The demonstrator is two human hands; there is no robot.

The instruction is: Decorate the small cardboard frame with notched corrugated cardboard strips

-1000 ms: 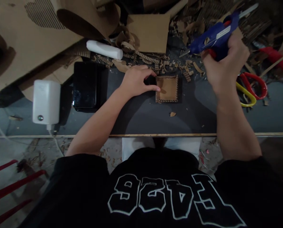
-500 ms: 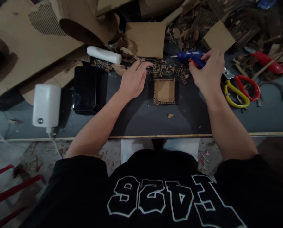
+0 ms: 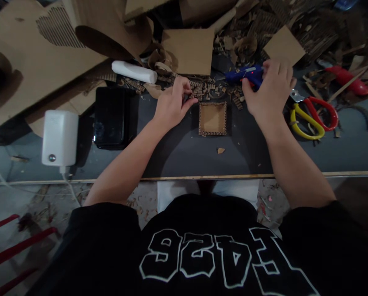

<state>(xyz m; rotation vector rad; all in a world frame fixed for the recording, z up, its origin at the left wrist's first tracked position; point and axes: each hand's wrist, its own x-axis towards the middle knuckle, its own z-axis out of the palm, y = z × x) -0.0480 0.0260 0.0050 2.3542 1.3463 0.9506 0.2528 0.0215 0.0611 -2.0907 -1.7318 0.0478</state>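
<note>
White plastic is seen at far left in a boxy charger (image 3: 59, 137), a cable (image 3: 67, 179) plugged into its near end; beside it a glossy black case (image 3: 109, 117) is set on the worktop (image 3: 177, 158). Beyond, a white cylinder (image 3: 134, 71) is laid. The left hand (image 3: 173, 100) is held near corrugated cardboard scraps (image 3: 206, 89), its fingers curled and its thumb parted from them. Just right of it, apart from both hands, a square cardboard tray (image 3: 213, 118) is placed open side up. A blue glue gun (image 3: 241, 75) is covered at its handle by the right hand (image 3: 270, 88); whether it is firmly gripped cannot be told. Red-and-yellow-handled scissors (image 3: 323, 114) are placed beside the right forearm.
</note>
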